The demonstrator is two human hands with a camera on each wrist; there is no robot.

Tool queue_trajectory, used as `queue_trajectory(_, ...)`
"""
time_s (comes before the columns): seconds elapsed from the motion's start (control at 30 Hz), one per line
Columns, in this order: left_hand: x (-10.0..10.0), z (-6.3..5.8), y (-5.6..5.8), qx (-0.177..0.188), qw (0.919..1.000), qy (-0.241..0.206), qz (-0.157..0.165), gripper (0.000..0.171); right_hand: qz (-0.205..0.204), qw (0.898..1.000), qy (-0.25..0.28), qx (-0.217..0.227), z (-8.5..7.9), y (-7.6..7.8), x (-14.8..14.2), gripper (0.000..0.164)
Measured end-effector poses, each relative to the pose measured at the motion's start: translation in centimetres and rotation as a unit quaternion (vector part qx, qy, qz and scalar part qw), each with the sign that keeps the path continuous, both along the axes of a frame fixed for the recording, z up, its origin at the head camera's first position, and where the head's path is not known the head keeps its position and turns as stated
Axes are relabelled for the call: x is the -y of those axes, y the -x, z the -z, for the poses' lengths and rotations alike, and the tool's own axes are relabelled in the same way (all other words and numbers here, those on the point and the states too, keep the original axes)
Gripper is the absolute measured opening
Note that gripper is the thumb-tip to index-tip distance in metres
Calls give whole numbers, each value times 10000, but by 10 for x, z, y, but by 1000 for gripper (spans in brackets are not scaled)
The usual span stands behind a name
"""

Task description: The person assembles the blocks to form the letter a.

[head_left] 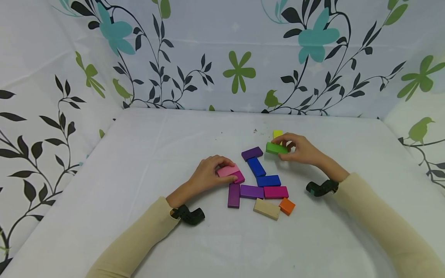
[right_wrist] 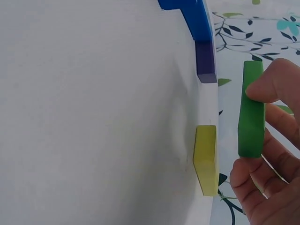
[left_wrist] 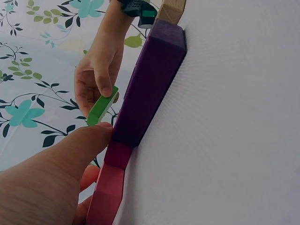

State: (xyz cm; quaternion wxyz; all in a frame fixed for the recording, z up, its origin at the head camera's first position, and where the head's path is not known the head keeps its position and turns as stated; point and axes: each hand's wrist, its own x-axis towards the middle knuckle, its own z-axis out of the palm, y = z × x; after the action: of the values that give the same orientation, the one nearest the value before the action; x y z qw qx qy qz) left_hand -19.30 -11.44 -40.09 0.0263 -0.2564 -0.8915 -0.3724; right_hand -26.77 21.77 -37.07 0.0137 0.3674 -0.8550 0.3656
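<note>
My left hand (head_left: pixel 210 172) rests at a light pink block (head_left: pixel 227 171) and a magenta block (head_left: pixel 240 177) lying side by side on the table. Its fingers curl round the pink block's far side, while the thumb touches the magenta one. In the left wrist view, a purple block (left_wrist: pixel 152 79) stands large just past the thumb tip. Above the table, my right hand (head_left: pixel 300 150) pinches a green block (right_wrist: pixel 251 110) between thumb and fingers. A yellow block (right_wrist: pixel 205 159) lies on the table behind it, partly hidden by that hand in the head view.
Blocks form a winding line: dark purple (head_left: pixel 252 153), two blue (head_left: pixel 256 166), violet (head_left: pixel 252 192), magenta (head_left: pixel 276 192) and upright-lying purple (head_left: pixel 234 195). Nearer me lie a beige block (head_left: pixel 266 209) and an orange block (head_left: pixel 287 206). Leaf-patterned cloth (head_left: pixel 240 31) hangs behind the white table (head_left: pixel 156 146).
</note>
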Motion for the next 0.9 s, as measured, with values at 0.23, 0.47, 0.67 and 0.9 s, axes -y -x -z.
queue_trajectory(0.23, 2, 0, 1, -3, 10000, 31, 6, 40, 110, 9999, 65, 52, -3, 7, 3, 37)
queue_trajectory(0.47, 3, 1, 2, -46, 10000, 17, 23, 39, 188, 9997, 56, 145, -2, 14, 2, 38)
queue_trajectory(0.67, 2, 2, 2, 10, 10000, 45, 8, 40, 266, 9995, 84, 152, 0, 21, -1, 41)
queue_trajectory(0.9, 2, 1, 1, 56, 10000, -4, 15, 39, 390, 9991, 30, 184, -2, 29, -2, 40)
